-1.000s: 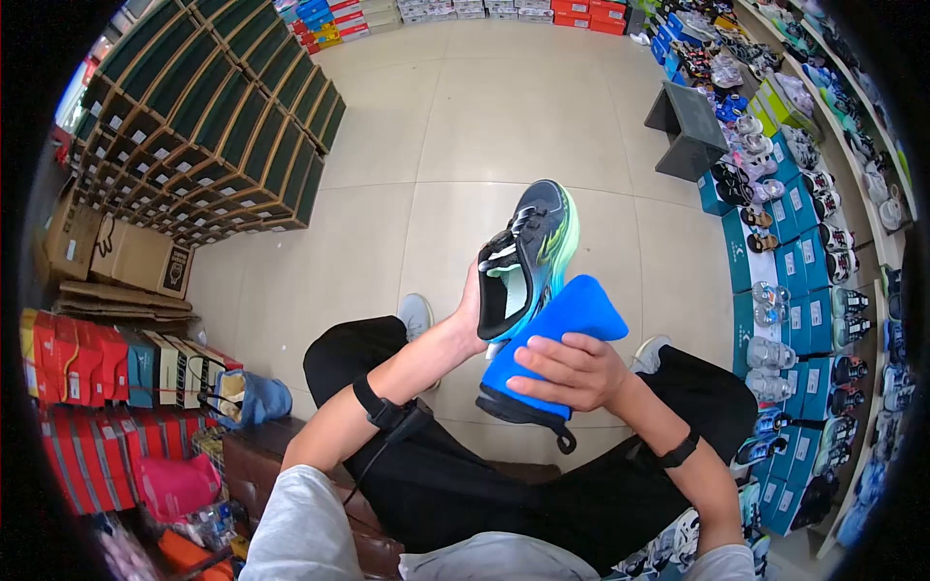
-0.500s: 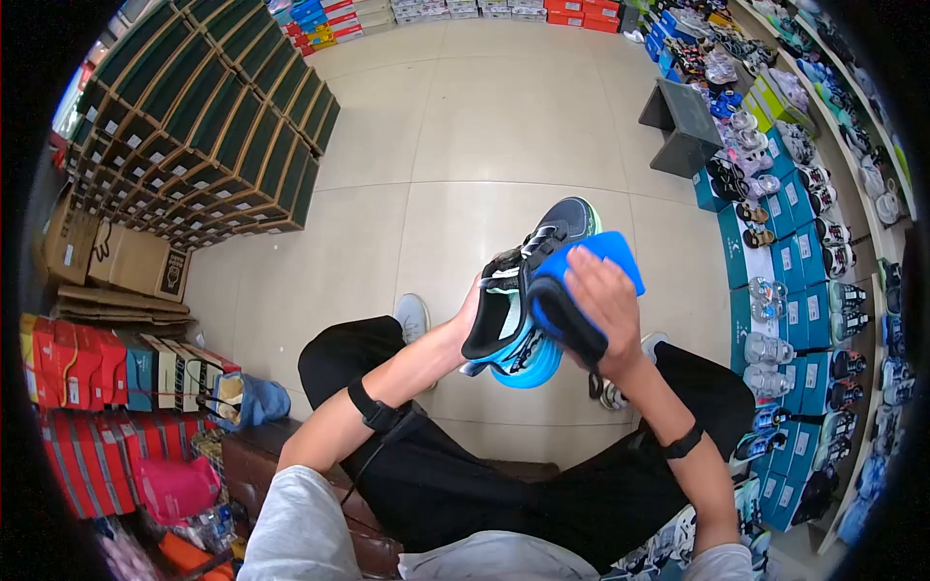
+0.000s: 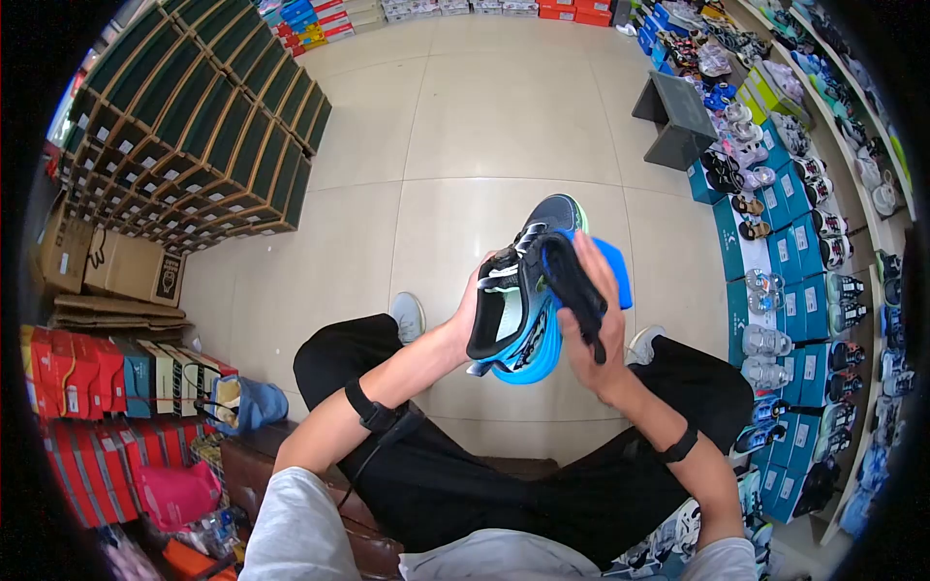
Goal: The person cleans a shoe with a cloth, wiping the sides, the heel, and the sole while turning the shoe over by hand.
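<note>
A sneaker (image 3: 521,329) in black, dark grey and bright blue is held up over the floor between my knees, its toe pointing away and its opening facing me. My left hand (image 3: 472,308) grips it along the left side, the fingers partly hidden behind the shoe. In my right hand (image 3: 596,334) is a soft blue-and-black pad (image 3: 573,286), its black side turned toward the shoe and a blue part showing beyond the fingers. The pad overlaps the sneaker's right side in this view.
Stacked dark green boxes (image 3: 184,126) rise at the left, with cardboard cartons (image 3: 131,266) and red shoeboxes (image 3: 73,368) nearer me. Shoes on teal boxes (image 3: 799,320) line the right, beside a grey angled stand (image 3: 673,121). A blue bag (image 3: 254,402) sits by the brown seat (image 3: 257,474).
My right hand has turned the pad so that more of its black side shows, and has shifted slightly down and left. The sneaker stays in my left hand, nearly unmoved.
</note>
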`<state>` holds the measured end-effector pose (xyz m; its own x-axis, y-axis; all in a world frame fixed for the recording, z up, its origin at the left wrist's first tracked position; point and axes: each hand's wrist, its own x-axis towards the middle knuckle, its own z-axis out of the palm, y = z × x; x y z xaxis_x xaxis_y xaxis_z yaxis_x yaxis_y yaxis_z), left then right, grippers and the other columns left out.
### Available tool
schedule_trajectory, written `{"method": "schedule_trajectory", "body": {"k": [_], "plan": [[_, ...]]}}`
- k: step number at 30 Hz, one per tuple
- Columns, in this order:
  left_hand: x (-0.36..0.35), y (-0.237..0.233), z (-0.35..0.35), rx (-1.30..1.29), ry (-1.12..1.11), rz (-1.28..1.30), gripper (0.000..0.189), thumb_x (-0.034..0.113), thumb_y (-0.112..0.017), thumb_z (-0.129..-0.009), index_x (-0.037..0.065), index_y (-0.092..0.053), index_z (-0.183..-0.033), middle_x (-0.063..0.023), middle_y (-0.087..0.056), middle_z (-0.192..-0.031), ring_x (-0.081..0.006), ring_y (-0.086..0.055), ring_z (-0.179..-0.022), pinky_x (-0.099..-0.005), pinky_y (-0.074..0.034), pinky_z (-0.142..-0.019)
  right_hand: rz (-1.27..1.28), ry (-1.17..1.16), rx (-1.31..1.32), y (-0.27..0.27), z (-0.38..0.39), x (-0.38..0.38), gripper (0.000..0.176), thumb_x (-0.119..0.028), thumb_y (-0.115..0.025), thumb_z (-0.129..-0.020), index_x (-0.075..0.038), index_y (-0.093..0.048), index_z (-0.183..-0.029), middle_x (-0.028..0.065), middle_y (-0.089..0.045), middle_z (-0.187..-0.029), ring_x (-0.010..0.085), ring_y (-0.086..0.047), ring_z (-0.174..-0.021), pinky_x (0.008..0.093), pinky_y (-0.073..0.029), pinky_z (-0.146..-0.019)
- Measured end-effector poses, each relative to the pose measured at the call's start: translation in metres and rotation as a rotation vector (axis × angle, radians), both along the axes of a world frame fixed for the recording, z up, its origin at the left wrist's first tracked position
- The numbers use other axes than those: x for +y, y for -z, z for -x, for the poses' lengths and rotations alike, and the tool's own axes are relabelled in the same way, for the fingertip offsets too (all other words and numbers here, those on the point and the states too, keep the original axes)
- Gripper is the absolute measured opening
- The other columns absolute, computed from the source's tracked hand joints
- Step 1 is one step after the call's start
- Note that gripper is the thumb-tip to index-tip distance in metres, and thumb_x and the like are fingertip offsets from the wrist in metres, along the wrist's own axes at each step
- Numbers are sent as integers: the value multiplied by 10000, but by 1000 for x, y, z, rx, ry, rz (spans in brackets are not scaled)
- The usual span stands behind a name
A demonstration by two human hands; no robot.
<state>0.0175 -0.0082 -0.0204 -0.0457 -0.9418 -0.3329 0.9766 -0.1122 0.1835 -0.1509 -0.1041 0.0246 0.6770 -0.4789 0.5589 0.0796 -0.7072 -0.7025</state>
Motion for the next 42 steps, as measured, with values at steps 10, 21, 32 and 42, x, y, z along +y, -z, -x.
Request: {"method": "schedule_trajectory", "body": {"k": [10,21,32,42], "plan": [[11,3,-7,55,-7,145,584,523,-377,-987,73,-629,-1261,-150,-680,-1197,-284,-657,-1065,-422,-513,-982,348,-183,-3,6,11,23,593,-383,-654,-907,-17,-566,-1366,197,-501,-1470,365,-464,-1371,490,-365,-1100],[5,13,-9,-83,-113,-7,509,477,-410,-1000,75,-657,-1192,-132,-710,-1080,-260,-685,-934,-398,-566,-861,838,-320,-22,11,15,41,365,-183,-503,-983,-191,-640,-1321,-5,-617,-1374,148,-526,-1316,355,-271,-1163],[3,10,-11,-113,-35,38,542,536,-413,-993,94,-665,-1177,-110,-716,-1056,-232,-686,-907,-370,-576,-833,798,-370,-70,9,15,36,379,-197,-497,-979,-184,-629,-1334,-11,-597,-1411,119,-526,-1318,326,-304,-1147],[7,0,-7,127,131,217,470,422,-447,-995,45,-645,-1194,-140,-704,-1138,-252,-683,-1003,-393,-546,-934,375,-271,-84,4,13,16,499,-375,-615,-931,-66,-619,-1322,147,-574,-1413,310,-522,-1331,449,-380,-1087]]}}
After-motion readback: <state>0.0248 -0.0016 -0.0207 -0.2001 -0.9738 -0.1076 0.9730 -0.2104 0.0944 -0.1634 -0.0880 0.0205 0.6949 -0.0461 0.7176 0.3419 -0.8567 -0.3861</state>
